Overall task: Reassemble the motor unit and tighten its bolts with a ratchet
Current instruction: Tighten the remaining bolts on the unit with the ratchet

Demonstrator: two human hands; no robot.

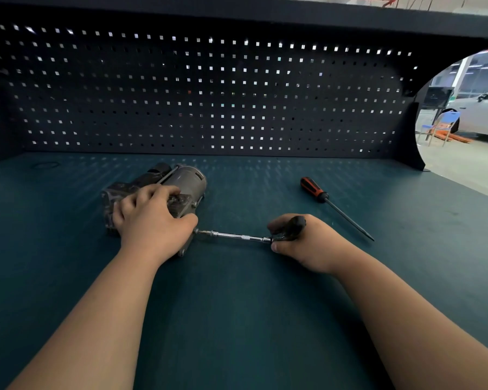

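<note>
A grey metal motor unit (185, 181) lies on its side on the dark green bench mat, left of centre. My left hand (150, 218) grips its near end, fingers curled over the housing and thumb by the bolt. A ratchet with a chrome extension bar (234, 235) runs level from the motor's near right corner out to the right. My right hand (299, 240) grips the ratchet's black handle (295, 225), which stands up out of my fist. The socket tip meets the motor just beside my left thumb; the bolt itself is hidden.
A screwdriver (319, 192) with an orange and black handle lies on the mat at the right, its shaft pointing toward me and right. A black pegboard (209, 94) walls off the back of the bench. A thin ring (44, 165) lies at the far left.
</note>
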